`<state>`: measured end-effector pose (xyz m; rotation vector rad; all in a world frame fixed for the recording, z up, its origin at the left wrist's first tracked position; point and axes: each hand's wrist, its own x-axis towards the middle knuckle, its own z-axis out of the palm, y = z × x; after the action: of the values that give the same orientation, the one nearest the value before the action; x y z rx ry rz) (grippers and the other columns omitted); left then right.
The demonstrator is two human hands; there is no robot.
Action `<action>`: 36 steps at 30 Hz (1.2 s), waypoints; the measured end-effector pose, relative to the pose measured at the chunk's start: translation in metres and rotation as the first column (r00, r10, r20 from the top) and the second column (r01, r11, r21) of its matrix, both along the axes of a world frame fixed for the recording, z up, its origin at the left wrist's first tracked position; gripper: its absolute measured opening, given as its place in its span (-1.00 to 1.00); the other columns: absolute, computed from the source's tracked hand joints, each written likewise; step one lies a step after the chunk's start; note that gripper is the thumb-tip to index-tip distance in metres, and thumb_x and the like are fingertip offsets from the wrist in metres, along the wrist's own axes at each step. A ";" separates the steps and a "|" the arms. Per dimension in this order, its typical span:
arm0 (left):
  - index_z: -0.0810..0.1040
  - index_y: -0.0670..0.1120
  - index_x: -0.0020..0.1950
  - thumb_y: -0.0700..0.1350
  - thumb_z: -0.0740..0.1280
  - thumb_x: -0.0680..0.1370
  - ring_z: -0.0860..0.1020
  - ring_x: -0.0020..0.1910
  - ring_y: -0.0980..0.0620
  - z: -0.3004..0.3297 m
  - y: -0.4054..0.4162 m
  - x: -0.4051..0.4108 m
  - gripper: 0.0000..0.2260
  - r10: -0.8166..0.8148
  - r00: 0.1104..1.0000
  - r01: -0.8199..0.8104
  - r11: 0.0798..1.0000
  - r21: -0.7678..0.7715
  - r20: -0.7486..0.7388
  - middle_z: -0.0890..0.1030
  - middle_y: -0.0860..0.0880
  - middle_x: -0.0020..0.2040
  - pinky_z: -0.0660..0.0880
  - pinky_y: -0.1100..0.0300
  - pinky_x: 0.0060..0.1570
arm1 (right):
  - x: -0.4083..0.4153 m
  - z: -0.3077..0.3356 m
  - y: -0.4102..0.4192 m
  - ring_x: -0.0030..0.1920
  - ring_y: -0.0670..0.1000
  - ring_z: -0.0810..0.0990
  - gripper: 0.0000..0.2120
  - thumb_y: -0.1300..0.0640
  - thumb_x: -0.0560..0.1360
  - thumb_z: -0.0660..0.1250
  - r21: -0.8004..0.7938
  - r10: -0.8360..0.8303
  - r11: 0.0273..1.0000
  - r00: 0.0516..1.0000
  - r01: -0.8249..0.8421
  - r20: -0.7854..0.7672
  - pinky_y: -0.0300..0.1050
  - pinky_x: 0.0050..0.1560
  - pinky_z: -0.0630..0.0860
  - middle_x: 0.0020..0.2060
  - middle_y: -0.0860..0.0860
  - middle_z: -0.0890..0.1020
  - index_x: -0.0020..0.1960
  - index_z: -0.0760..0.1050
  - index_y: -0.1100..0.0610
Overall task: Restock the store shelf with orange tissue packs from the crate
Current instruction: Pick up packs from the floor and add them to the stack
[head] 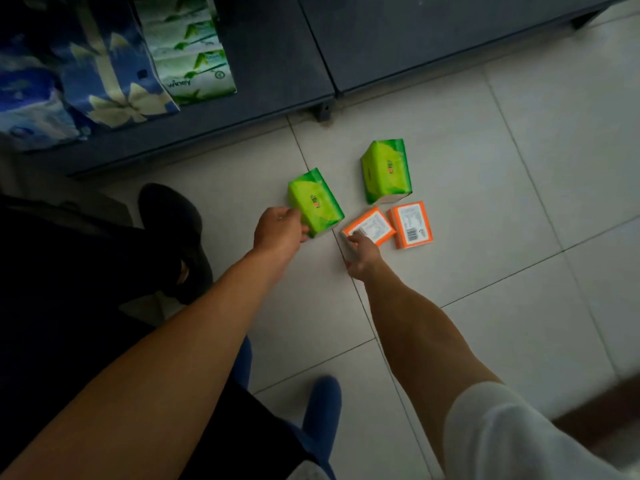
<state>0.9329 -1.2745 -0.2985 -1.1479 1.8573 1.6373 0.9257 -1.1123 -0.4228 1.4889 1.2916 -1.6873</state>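
1. Hands at floor level beside a dark store shelf point(242, 109), both reaching into a small cluster of tissue packs on pale floor tiles point(519, 168).
2. Left hand point(278, 232) with fingers curled round the near-left end of a green pack point(317, 202), gripping it; probably to clear it aside or shelve it too.
3. Right hand point(362, 252) pinching the near corner of an orange pack point(369, 228), lifting that edge off the tile; likely the start of a pick-up, since orange is the stock called for.
4. Second orange pack point(410, 225) lying flat just right of the first, barcode up, untouched; second green pack point(386, 171) standing just beyond, also untouched.
5. Packs grouped close together and near the shelf's foot, seemingly laid out within easy reach for loading.
6. Shelf's left end already holding white-and-green tissue bundles point(194, 53) and blue floral packs point(86, 74); right stretch bare and dark, a plausible slot for the orange stock.
7. Crate not in view.
8. Dark shoe point(173, 216) planted at left; blue shoe point(322, 403) near bottom.
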 end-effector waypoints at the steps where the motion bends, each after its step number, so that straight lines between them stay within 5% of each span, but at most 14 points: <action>1: 0.44 0.00 -0.20 -0.11 0.20 0.60 0.61 -0.21 -0.06 -0.001 0.000 0.001 -0.83 0.006 1.000 -0.006 1.000 -0.007 0.002 0.62 -0.07 -0.20 0.54 0.12 -0.09 | 0.000 -0.002 -0.002 -0.20 -0.03 0.56 -0.76 0.17 0.54 0.35 -0.006 -0.024 1.000 1.000 0.024 -0.001 -0.16 -0.19 0.52 -0.07 -0.01 0.60 0.20 0.48 0.06; 5: 0.47 0.00 -0.21 -0.02 0.21 0.50 0.64 0.00 -0.15 0.005 0.002 0.002 -0.88 0.000 1.000 0.000 1.000 -0.030 0.001 0.67 -0.08 -0.15 0.57 -0.08 0.13 | -0.001 -0.010 -0.010 -0.21 0.01 0.61 -0.65 0.16 0.49 0.42 0.047 -0.114 0.992 0.993 0.115 -0.035 -0.19 -0.36 0.56 0.02 0.03 0.64 0.27 0.50 0.09; 10: 0.47 -0.03 -0.28 -0.09 0.19 0.58 0.64 0.01 -0.19 0.017 0.009 0.004 -0.77 -0.009 1.000 0.009 1.000 -0.022 -0.001 0.65 -0.13 -0.15 0.57 -0.08 0.12 | 0.009 -0.005 -0.010 0.05 0.05 0.61 -0.70 0.16 0.49 0.44 0.176 -0.209 0.956 0.967 0.234 -0.148 -0.09 0.18 0.56 0.14 0.02 0.63 0.22 0.60 0.11; 14: 0.50 -0.04 -0.22 -0.07 0.20 0.59 0.63 -0.08 -0.12 0.023 0.014 0.007 -0.79 -0.039 0.999 0.039 0.999 0.000 -0.007 0.63 -0.03 -0.23 0.56 -0.01 0.07 | 0.027 -0.001 -0.010 0.03 0.07 0.63 -0.73 0.30 0.49 0.38 0.193 -0.125 0.968 0.975 0.161 -0.185 -0.17 0.01 0.56 0.12 0.07 0.63 0.15 0.67 0.12; 20: 0.54 -0.10 -0.25 0.02 0.21 0.34 0.63 -0.10 -0.18 0.020 0.010 0.019 -0.78 -0.122 0.992 0.121 0.992 -0.035 -0.019 0.68 -0.19 -0.10 0.59 -0.04 0.00 | 0.034 0.024 -0.026 0.05 0.11 0.59 -0.71 0.38 0.49 0.32 0.248 -0.020 0.963 0.951 0.102 -0.310 -0.04 0.24 0.54 0.19 0.18 0.62 0.14 0.66 0.18; 26: 0.55 -0.06 -0.31 -0.06 0.27 0.51 0.52 -0.22 -0.10 0.047 0.011 0.023 -0.79 -0.131 0.989 0.126 0.989 -0.070 -0.066 0.61 -0.13 -0.18 0.52 0.11 -0.11 | 0.041 0.064 -0.046 -0.10 0.04 0.59 -0.71 0.42 0.47 0.30 0.362 0.117 0.931 0.898 0.050 -0.424 -0.39 -0.30 0.48 0.06 0.13 0.64 0.05 0.69 0.18; 28: 0.58 -0.05 -0.25 -0.12 0.26 0.56 0.53 -0.14 -0.09 0.055 0.010 0.020 -0.79 -0.126 0.987 0.117 0.989 -0.090 -0.102 0.60 -0.05 -0.12 0.48 0.17 -0.11 | 0.039 0.072 -0.057 -0.06 0.07 0.63 -0.71 0.41 0.46 0.30 0.443 0.233 0.897 0.863 -0.012 -0.448 -0.33 -0.11 0.56 0.08 0.13 0.63 0.02 0.70 0.16; 31: 0.64 0.02 0.10 -0.19 0.26 0.57 0.52 -0.08 0.01 0.067 0.005 0.016 -0.78 -0.058 0.988 0.050 0.997 -0.058 -0.146 0.57 0.03 -0.02 0.39 0.29 -0.15 | 0.038 0.085 -0.075 -0.04 0.12 0.65 -0.70 0.34 0.43 0.29 0.580 0.428 0.806 0.789 -0.114 -0.440 -0.04 0.19 0.58 0.10 0.19 0.60 0.00 0.72 0.12; 34: 0.56 -0.02 0.03 -0.19 0.29 0.48 0.57 -0.04 -0.01 0.071 -0.006 0.012 -0.82 -0.011 0.990 0.007 1.000 -0.026 -0.143 0.60 0.05 0.03 0.49 0.24 -0.06 | 0.043 0.108 -0.089 -0.03 -0.02 0.49 -0.75 0.30 0.48 0.31 0.734 0.676 0.645 0.606 -0.212 -0.420 -0.35 0.19 0.36 0.05 0.09 0.42 0.09 0.69 0.16; 36: 0.61 -0.09 0.11 -0.07 0.31 0.26 0.64 0.00 -0.09 0.053 -0.014 0.004 -0.57 0.053 0.990 -0.053 0.999 0.001 -0.132 0.67 -0.06 0.07 0.58 0.08 0.09 | 0.043 0.124 -0.094 -0.10 -0.10 0.42 -0.77 0.30 0.48 0.32 0.813 0.777 0.547 0.484 -0.199 -0.404 -0.44 0.03 0.30 -0.01 0.02 0.37 0.08 0.67 0.24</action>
<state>0.9365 -1.2887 -0.2453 -1.1233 1.9243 1.7798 0.9683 -1.2067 -0.2991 0.4010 2.7414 -1.4158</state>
